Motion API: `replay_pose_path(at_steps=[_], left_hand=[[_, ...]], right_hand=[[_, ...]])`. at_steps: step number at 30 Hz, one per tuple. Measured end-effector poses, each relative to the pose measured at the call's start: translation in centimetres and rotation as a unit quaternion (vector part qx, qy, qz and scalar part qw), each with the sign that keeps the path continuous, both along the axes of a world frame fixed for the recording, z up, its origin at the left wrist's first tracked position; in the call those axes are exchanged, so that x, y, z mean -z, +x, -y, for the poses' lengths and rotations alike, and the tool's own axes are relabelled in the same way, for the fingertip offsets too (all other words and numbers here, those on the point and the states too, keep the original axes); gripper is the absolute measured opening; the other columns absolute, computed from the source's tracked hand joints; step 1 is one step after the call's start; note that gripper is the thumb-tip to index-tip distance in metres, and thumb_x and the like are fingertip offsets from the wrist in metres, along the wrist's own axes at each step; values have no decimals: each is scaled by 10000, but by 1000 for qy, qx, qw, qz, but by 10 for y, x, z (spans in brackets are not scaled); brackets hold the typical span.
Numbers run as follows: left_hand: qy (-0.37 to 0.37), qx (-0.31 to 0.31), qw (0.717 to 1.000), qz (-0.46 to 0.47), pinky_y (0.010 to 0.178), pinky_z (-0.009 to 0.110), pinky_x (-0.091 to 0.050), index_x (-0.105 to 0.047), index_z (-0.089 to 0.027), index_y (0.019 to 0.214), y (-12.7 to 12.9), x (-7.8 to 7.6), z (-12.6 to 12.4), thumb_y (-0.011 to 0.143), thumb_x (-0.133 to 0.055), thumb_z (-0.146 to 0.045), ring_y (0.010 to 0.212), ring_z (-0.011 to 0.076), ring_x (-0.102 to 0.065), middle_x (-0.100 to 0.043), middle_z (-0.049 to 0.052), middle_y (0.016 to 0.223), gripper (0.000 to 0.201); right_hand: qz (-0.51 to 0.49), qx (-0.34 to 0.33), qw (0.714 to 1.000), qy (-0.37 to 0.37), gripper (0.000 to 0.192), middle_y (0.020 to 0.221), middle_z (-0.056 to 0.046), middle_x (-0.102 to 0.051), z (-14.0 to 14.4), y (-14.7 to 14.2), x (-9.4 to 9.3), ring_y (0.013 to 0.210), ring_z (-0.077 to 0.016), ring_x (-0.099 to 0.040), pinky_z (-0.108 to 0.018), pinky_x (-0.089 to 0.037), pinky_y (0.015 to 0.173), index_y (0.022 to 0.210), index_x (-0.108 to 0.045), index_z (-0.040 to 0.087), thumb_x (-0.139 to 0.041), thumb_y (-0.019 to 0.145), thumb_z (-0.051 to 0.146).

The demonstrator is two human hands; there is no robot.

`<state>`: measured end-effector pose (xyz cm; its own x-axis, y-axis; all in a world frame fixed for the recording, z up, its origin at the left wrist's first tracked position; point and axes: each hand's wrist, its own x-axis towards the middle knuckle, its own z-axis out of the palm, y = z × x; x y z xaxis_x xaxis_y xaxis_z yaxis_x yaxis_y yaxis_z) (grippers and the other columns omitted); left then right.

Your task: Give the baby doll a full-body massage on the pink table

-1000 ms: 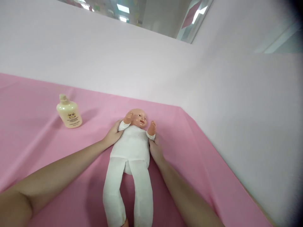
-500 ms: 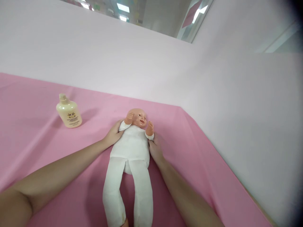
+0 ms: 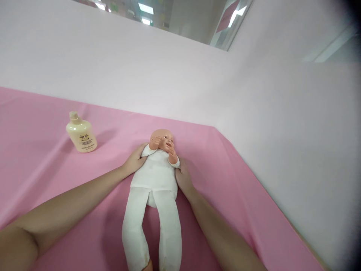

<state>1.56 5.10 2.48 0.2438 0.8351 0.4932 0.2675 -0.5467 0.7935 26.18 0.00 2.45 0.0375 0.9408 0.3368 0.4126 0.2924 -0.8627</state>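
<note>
My left hand (image 3: 134, 161) cups the doll (image 3: 155, 180) at its shoulder, and most of my fingers are tucked behind the cloth body, so I see only the back of the hand and the thumb side. My right hand (image 3: 184, 177) presses against the other flank just under the doll's arm; its fingertips are lost behind the torso as well. Both hands are closed on the doll from either side.

The doll lies on its back on the sheet (image 3: 42, 124), head away from me, legs running toward me until the bottom edge cuts off the feet. Its two small fists are raised to the chin and cover part of the face. My forearms are cut off at the lower edge too.

The doll's body is soft white fabric, limp and slightly wrinkled, with long tube-like legs; the head and hands are smooth, hard-looking, peach-coloured plastic. The sheet is a matte pink cloth with shallow folds, spread over a flat surface whose far right corner ends at the wall (image 3: 197, 75), which is plain, pale and matte.

Well apart to the left stands a bottle (image 3: 81, 133): squat, rounded, glossy cream plastic with a narrow cap. Its label print is too small to read. Above the wall a strip of ceiling lights shows, blurred.
</note>
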Motion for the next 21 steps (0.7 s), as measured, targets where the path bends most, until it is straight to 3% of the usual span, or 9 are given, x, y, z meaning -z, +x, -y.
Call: replay_pose_path(at_steps=[21], left_hand=[[-69,-13,997,40,1069,462,-479,-500,-188,1360,1,1,-1,867,-597,-316,1238,287,-611,-637,114,1362,518]], right_hand=[[-23,21,999,-21,418,1261,-86,-677,-1,-1,1,1186,-252,-613,-483,-463,1078,1220,-598,222,-490,818,192]])
